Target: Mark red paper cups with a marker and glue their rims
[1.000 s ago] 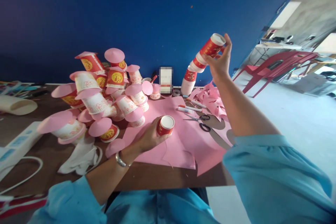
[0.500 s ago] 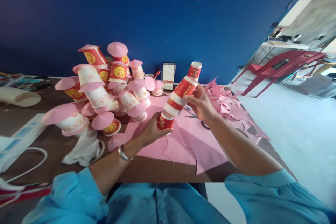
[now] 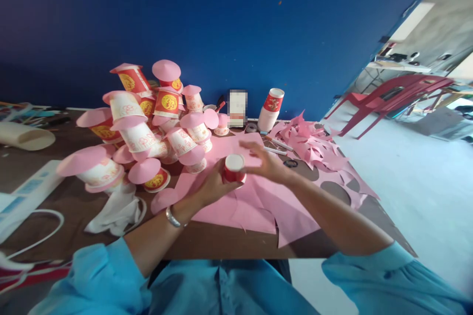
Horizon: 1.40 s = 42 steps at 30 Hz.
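Far L: cream hollow tube (image 3: pixel 25 137) lying on dark brown tabletop (image 3: pixel 221 243); nearer, white plastic power strip (image 3: pixel 27 189) & crumpled white cloth (image 3: pixel 114 214). Next, big pile of red or white printed paper cups w/ pink paper cone caps (image 3: pixel 135 138), several tilted, some resting on others.

Then L hand (image 3: pixel 212 183), silver bracelet (image 3: pixel 172 216) at wrist, fingers wrapped firmly round short red paper cup w/ white round end (image 3: pixel 234 173). Cup's over pink paper sheets (image 3: pixel 254 214), btwn the 2 hands: R of L palm, L of R fingertips. Long axis approx upright, white end up.

R hand (image 3: pixel 269 165) half open, fingers spread, no hold on anything visible; thumb right at cup's R side, can't tell if touching. L hand has the cup; R is just beside it.

Beyond R hand, by dark blue wall (image 3: pixel 207 24): tall stack of red-and-white paper cups (image 3: pixel 271 110), upright, slight lean. R of that: heap of jagged pink paper scraps (image 3: pixel 305 140). Far R, on floor: red plastic chair (image 3: pixel 399 93).
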Motion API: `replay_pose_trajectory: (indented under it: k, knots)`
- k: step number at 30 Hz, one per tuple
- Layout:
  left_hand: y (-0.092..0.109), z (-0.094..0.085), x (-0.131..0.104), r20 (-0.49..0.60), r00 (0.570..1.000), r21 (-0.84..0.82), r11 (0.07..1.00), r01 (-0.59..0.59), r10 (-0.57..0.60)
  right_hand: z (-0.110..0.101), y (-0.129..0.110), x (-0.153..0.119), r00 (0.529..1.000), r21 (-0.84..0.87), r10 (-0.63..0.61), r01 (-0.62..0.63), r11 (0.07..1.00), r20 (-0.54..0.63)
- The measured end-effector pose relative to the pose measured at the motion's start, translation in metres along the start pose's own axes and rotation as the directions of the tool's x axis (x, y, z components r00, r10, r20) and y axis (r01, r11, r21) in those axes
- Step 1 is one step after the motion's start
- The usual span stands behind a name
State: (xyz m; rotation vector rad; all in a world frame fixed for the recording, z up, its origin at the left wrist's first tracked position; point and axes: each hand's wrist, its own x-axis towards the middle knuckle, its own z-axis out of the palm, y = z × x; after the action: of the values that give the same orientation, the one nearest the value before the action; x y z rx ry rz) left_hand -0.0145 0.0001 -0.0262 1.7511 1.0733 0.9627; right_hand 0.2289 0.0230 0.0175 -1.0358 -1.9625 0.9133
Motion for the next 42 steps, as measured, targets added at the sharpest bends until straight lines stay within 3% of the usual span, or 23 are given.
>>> replay_pose_trajectory:
  k: [1,3,4,5,8,11,15,19,24,27,29,34,38,42]
  knots:
    - [0.0,0.0,0.0,-0.003,1.0,0.017,1.0,0.011,-0.011,-0.018,0.004,0.011,0.991,-0.033,0.012,-0.016,0.999,-0.136]
    - [-0.001,0.001,0.0,-0.008,1.0,0.055,0.998,0.01,-0.009,-0.055,0.014,0.038,0.889,-0.171,-0.015,-0.072,0.983,-0.457]
    - [-0.003,0.001,-0.001,-0.01,1.0,0.067,0.998,-0.004,0.005,-0.073,0.02,0.052,0.827,-0.249,-0.053,-0.107,0.963,-0.56]
    - [-0.004,0.001,-0.001,-0.014,1.0,0.072,0.997,-0.026,0.027,-0.088,0.026,0.065,0.793,-0.321,-0.087,-0.141,0.936,-0.602]
    - [-0.007,0.001,-0.002,-0.006,0.996,0.108,0.99,-0.087,0.088,-0.116,0.044,0.101,0.751,-0.451,-0.105,-0.272,0.85,-0.651]
    - [-0.008,0.0,-0.003,0.024,0.99,0.165,0.977,-0.138,0.136,-0.122,0.059,0.125,0.722,-0.42,-0.046,-0.348,0.838,-0.69]
    - [-0.011,0.0,-0.002,0.007,0.986,0.171,0.971,-0.168,0.169,-0.13,0.07,0.143,0.705,-0.385,-0.031,-0.35,0.854,-0.709]
    - [-0.019,0.003,-0.001,-0.001,0.98,0.124,0.972,-0.198,0.2,-0.158,0.068,0.152,0.653,-0.378,-0.132,-0.251,0.891,-0.746]
    - [-0.026,0.002,0.0,-0.012,0.97,0.075,0.968,-0.24,0.241,-0.19,0.048,0.15,0.597,-0.385,-0.291,-0.033,0.922,-0.748]
    - [-0.025,0.0,-0.001,0.006,0.966,0.1,0.961,-0.257,0.258,-0.192,0.04,0.137,0.6,-0.325,-0.322,0.108,0.939,-0.732]
    - [-0.023,0.0,-0.001,0.015,0.966,0.116,0.959,-0.258,0.259,-0.186,0.039,0.127,0.618,-0.313,-0.327,0.135,0.94,-0.715]
    - [-0.02,0.002,0.001,0.018,0.976,0.095,0.971,-0.219,0.218,-0.17,0.045,0.124,0.624,-0.449,-0.321,-0.054,0.892,-0.712]
    - [-0.018,0.001,0.002,0.024,0.979,0.117,0.972,-0.204,0.202,-0.161,0.046,0.142,0.681,-0.436,-0.179,-0.224,0.872,-0.71]
    - [-0.014,0.0,0.001,0.04,0.983,0.148,0.972,-0.182,0.178,-0.146,0.051,0.15,0.731,-0.413,-0.071,-0.3,0.86,-0.678]
